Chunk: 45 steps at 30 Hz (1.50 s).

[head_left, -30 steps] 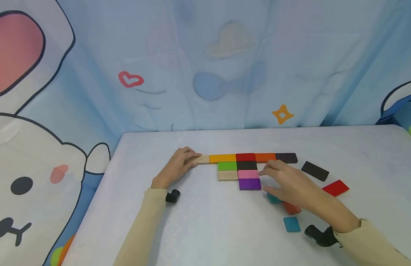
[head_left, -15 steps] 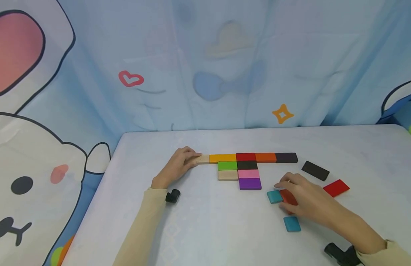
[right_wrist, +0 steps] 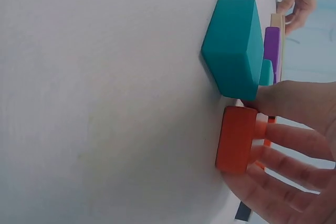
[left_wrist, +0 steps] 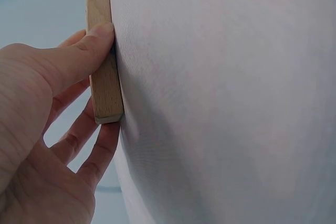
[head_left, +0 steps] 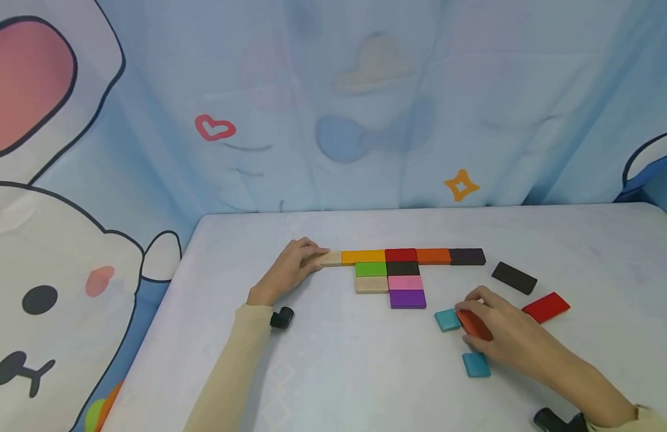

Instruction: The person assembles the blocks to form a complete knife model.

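My left hand [head_left: 287, 271] pinches a plain wooden block [left_wrist: 105, 72] at the left end of the row, thumb on the near side and fingers behind. To its right the row continues with yellow [head_left: 363, 257], red [head_left: 400, 255], orange [head_left: 433, 256] and black [head_left: 467, 257] blocks. Beneath them sit green [head_left: 370, 269], black [head_left: 402, 268], beige [head_left: 372, 285], pink [head_left: 404, 282] and purple [head_left: 408, 299] blocks. My right hand [head_left: 519, 336] grips an orange-red block [right_wrist: 236, 140], its thumb and fingers at the block's sides, the block tilted in the head view.
Two teal blocks, the upper teal block [head_left: 447, 320] and the lower teal block [head_left: 476, 365], lie near my right hand. Further right are a loose black block [head_left: 514, 278] and a loose red block [head_left: 546, 307]. A patterned blue curtain [head_left: 258, 162] hangs behind the white table [head_left: 312, 372].
My right hand has moved from beside the pink and purple blocks back right to the orange-red block, and now grips and tilts it. My left hand stays on the wooden block.
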Available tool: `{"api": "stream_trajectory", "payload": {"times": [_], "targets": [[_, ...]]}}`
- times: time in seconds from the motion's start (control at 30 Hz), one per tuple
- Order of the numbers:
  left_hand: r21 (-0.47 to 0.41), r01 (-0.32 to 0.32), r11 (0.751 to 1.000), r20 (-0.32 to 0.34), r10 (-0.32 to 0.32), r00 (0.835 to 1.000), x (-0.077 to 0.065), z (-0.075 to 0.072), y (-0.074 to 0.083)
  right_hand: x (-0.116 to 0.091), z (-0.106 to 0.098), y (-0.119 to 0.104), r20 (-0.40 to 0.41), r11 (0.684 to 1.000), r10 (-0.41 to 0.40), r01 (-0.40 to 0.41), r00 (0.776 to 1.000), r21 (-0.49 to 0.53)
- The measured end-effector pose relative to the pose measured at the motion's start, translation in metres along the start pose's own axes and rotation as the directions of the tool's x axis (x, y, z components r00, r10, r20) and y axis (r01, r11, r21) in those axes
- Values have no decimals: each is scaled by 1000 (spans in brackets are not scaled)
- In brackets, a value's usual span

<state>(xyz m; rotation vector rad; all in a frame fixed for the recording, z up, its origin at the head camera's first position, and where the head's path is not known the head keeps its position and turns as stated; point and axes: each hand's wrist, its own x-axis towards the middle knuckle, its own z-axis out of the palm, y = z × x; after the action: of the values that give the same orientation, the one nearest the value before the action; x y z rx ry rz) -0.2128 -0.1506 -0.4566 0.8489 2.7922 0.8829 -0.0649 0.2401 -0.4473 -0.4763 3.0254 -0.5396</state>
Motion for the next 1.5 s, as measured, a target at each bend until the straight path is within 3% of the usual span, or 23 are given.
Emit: {"api": "stream_trajectory", "payload": {"times": [0.37, 0.73, 1.03, 1.23, 1.5], "targets": [[2, 7, 1000, 0, -7, 1000, -1, -1, 1, 0, -2, -2, 15, 996, 89, -88, 996, -12], [5, 2, 1000, -6, -2, 1000, -1, 0, 2, 3, -9, 0, -26, 994, 101, -102, 995, -30], [11, -2, 1000, -7, 2, 1000, -1, 0, 2, 27, -19, -31, -104, 999, -30, 27, 994, -31], [9, 11, 1000, -10, -11, 1000, -2, 1, 2, 55, -17, -60, -132, 986, -165, 167, 978, 12], [16, 23, 1000, -9, -23, 1000, -1, 0, 3, 84, -5, -85, -99, 961, -265, 271, 959, 60]]}}
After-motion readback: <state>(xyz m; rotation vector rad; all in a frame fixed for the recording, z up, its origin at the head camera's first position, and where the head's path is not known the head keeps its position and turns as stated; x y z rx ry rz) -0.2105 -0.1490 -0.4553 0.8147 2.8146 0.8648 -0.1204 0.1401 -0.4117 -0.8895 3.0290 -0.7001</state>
